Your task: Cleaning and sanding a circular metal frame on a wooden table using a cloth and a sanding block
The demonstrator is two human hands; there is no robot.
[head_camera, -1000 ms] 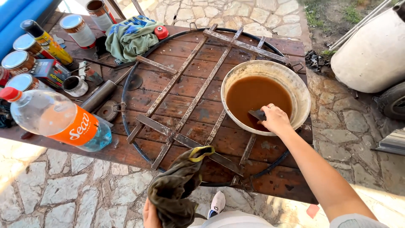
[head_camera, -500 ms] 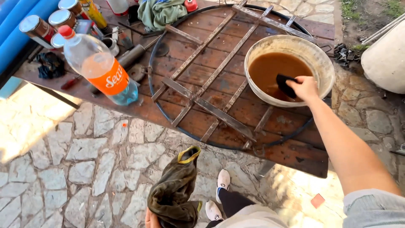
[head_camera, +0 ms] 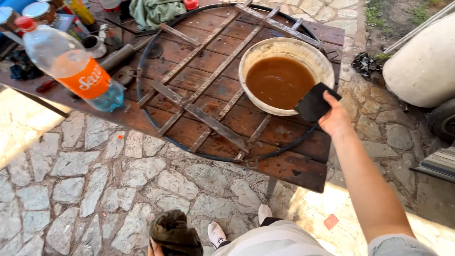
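My right hand [head_camera: 334, 118] holds a dark square sheet of abrasive paper [head_camera: 314, 102] over the near right rim of a pale round basin [head_camera: 251, 59] filled with brown liquid [head_camera: 278, 81]. The basin stands on a round rusty metal grille [head_camera: 208, 78] that lies on a wooden table [head_camera: 294, 166]. Low at the bottom edge, my left hand [head_camera: 154, 248] grips a crumpled olive-brown rag [head_camera: 174, 233] above the stone paving; only a sliver of that hand shows.
A large plastic bottle with an orange label [head_camera: 71, 66] stands at the table's left. Behind it are jars [head_camera: 35, 9], a metal pipe [head_camera: 116, 57] and a green cloth [head_camera: 156, 10]. A big pale drum [head_camera: 422, 66] sits at the right. My shoes [head_camera: 218, 232] rest on cobbled ground.
My right hand has lifted the dark sheet out of the brown liquid to the basin's rim. The rag in my left hand has dropped lower. The view has shifted toward the paving.
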